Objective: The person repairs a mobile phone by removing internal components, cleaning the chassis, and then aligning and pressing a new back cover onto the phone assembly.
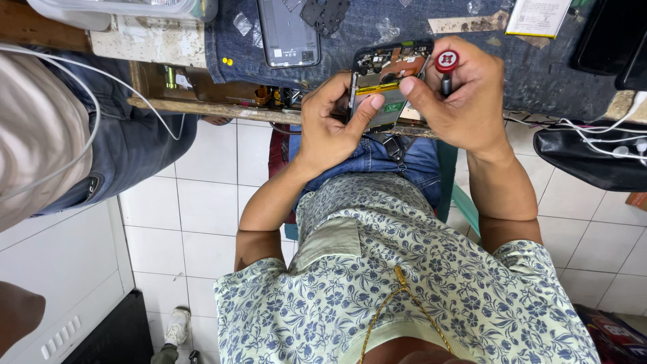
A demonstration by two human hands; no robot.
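Note:
Both hands hold an opened phone (385, 77) with its back cover off, just above the table's near edge. The circuit board, a yellow strip and a green sticker show inside it. My left hand (327, 128) grips the phone's left side, with its thumb lying across the lower part. My right hand (468, 101) steadies the right side, its thumb pressing near the phone's middle. A screwdriver with a red cap (446, 64) is tucked upright between the right hand's fingers.
A dark blue cloth (526, 74) covers the table. On it lie a grey phone back panel (288, 34), a black part (325, 13) and a white battery (539, 15). Another person in jeans (121, 141) sits at left. A black bag (593, 165) with white cables is at right.

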